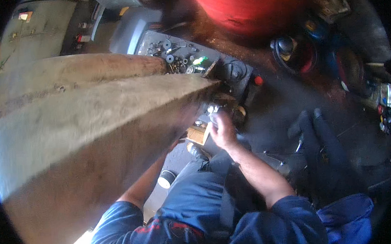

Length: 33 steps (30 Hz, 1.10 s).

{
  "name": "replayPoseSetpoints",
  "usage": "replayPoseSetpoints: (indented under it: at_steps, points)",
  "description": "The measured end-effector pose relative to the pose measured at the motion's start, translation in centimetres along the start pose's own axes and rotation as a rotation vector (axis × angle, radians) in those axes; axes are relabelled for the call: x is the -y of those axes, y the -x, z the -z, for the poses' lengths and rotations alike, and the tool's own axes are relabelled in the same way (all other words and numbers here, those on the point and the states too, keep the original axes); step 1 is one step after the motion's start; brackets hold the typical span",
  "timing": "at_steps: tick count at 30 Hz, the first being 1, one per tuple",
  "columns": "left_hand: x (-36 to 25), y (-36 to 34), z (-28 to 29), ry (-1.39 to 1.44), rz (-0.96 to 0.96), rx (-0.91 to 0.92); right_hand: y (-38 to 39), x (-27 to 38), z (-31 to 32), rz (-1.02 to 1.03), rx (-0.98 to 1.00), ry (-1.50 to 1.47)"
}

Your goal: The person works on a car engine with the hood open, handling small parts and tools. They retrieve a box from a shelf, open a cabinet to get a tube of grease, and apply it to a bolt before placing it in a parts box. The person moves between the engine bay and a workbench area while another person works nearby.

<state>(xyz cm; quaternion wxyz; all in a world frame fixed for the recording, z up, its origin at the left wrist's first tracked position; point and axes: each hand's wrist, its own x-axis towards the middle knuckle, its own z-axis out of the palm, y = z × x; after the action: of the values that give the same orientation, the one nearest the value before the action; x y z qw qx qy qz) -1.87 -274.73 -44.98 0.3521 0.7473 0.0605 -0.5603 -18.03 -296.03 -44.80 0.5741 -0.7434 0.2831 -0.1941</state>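
My right hand [223, 131] is closed around a small pale metallic object [212, 119] just below the pointed end of a large weathered tan metal piece [90, 111]. Bright glints and dark mechanical parts [235, 112] sit just beyond that hand. My left hand [175, 142] is low along the underside of the big piece, near a wooden block [196, 134]; its fingers are shadowed and mostly hidden, so their grip is unclear.
A metal plate [149, 41] holds several washers and small fittings. A large red drum [250, 0] stands behind. Buckets [350, 70] and assorted tools lie at right. A white container [167, 178] is below, and a blue bag [345, 216] is at lower right.
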Motion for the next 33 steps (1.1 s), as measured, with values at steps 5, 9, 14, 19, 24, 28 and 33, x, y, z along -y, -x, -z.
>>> replayPoseSetpoints:
  at_steps: [5, 9, 14, 19, 24, 28, 33]
  points:
    - [-0.4, 5.4, -3.2, -0.147, 0.09, 0.0, 5.1, 3.4, -3.8, -0.096, 0.514, 0.114]
    - [0.3, 8.1, -2.6, -0.266, 0.141, -0.1, 6.6, 4.6, -6.0, -0.122, 0.514, 0.115]
    - [4.3, 12.5, 2.2, -0.02, -0.08, -0.023, 9.9, 8.4, -10.0, -0.056, 0.445, 0.011]
    - [11.5, 18.8, 10.7, 0.125, -0.31, 0.058, 14.5, 14.2, -17.8, 0.045, 0.481, -0.036]
    - [21.5, 25.5, 19.3, 0.222, -0.407, -0.034, 21.2, 19.4, -28.6, 0.223, 0.589, 0.159]
    - [28.6, 29.9, 24.4, 0.222, -0.436, -0.193, 25.6, 21.9, -37.4, 0.152, 0.741, 0.073]
    - [34.1, 32.9, 27.8, 0.164, -0.503, -0.415, 28.0, 24.1, -44.0, -0.185, 1.037, 0.172]
